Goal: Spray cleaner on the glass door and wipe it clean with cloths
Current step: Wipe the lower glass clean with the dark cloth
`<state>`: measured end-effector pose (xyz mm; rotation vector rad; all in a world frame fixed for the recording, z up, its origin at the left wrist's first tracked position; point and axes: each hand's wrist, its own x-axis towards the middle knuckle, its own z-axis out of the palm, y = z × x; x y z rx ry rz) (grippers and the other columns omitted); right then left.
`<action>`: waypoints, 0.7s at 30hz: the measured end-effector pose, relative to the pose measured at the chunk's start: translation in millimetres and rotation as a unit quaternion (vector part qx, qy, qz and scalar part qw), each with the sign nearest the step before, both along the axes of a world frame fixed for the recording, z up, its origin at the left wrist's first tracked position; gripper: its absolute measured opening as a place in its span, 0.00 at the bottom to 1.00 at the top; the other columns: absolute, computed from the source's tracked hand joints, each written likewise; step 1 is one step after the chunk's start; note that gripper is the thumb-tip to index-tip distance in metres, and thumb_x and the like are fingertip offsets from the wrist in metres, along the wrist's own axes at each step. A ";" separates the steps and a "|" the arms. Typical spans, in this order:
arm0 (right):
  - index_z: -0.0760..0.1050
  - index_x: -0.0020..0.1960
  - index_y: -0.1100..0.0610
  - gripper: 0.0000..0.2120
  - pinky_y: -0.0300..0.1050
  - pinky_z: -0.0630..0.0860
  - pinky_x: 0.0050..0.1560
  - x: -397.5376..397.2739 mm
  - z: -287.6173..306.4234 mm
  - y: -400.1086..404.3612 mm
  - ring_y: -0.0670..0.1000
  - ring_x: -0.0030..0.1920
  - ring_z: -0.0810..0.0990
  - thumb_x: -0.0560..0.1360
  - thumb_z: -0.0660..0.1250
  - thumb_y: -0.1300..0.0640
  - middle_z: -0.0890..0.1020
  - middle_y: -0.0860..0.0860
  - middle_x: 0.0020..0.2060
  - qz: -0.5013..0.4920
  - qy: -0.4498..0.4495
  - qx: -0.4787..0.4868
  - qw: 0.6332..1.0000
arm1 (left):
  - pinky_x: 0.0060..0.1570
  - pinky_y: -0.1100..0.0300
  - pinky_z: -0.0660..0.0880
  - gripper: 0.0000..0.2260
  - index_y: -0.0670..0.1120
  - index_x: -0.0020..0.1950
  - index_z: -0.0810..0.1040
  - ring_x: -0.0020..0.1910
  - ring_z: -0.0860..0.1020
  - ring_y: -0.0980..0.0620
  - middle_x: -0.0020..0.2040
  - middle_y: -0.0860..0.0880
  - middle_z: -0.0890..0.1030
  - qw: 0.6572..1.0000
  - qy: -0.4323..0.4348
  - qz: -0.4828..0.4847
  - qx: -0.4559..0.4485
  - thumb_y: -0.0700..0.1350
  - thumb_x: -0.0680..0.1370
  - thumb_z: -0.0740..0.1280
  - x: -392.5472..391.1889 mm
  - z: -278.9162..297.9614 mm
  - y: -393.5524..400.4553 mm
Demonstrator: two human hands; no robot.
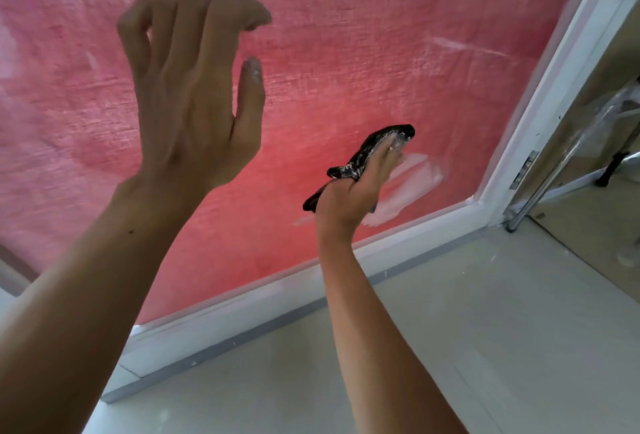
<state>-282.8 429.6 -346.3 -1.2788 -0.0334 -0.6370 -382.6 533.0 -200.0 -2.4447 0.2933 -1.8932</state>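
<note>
right hand (360, 187) presses a clenched dark cloth (367, 156) to the glass door (346, 69) near its lower right corner; left hand (194, 94) hovers released.

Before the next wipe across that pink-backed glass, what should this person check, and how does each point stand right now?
1. Dark cloth held by right hand: ok.
2. Cloth against the glass door: ok, it seems pressed on.
3. White smear gone: not ok, it shows beside the cloth.
4. Left hand free: ok, holds nothing.
5. Spray bottle within reach: cannot tell, none in view.
</note>
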 end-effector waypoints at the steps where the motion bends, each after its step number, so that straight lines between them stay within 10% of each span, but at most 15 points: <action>1: 0.54 0.83 0.57 0.45 0.55 0.44 0.82 -4.1 -0.8 0.8 0.50 0.83 0.43 0.68 0.49 0.79 0.51 0.47 0.81 0.002 -0.005 -0.020 1.000 | 0.65 0.52 0.59 0.13 0.39 0.63 0.77 0.60 0.75 0.40 0.58 0.40 0.79 1.000 0.010 -0.003 0.018 0.41 0.82 0.60 2.0 -2.9 0.5; 5: 0.62 0.79 0.63 0.27 0.61 0.48 0.81 -40.9 -13.8 29.6 0.60 0.83 0.47 0.80 0.56 0.67 0.53 0.56 0.81 0.066 -0.180 -0.184 0.964 | 0.68 0.43 0.62 0.14 0.39 0.65 0.77 0.64 0.74 0.40 0.62 0.39 0.79 0.997 0.055 0.013 0.044 0.39 0.80 0.63 10.9 -13.6 -6.9; 12: 0.61 0.78 0.55 0.33 0.58 0.47 0.81 -65.3 -87.7 35.9 0.56 0.83 0.46 0.74 0.62 0.64 0.57 0.52 0.81 0.158 -0.342 -0.462 0.803 | 0.81 0.46 0.41 0.16 0.41 0.68 0.78 0.78 0.67 0.41 0.73 0.41 0.75 0.996 0.027 0.064 0.063 0.38 0.80 0.64 23.5 -25.7 -6.6; 21: 0.59 0.78 0.54 0.34 0.52 0.40 0.82 -14.6 -96.3 -13.8 0.52 0.83 0.41 0.73 0.57 0.66 0.48 0.46 0.83 0.091 -0.294 -0.470 0.827 | 0.82 0.47 0.43 0.17 0.39 0.71 0.75 0.78 0.66 0.38 0.75 0.38 0.72 0.988 0.021 0.087 0.124 0.37 0.81 0.63 16.2 -33.7 28.5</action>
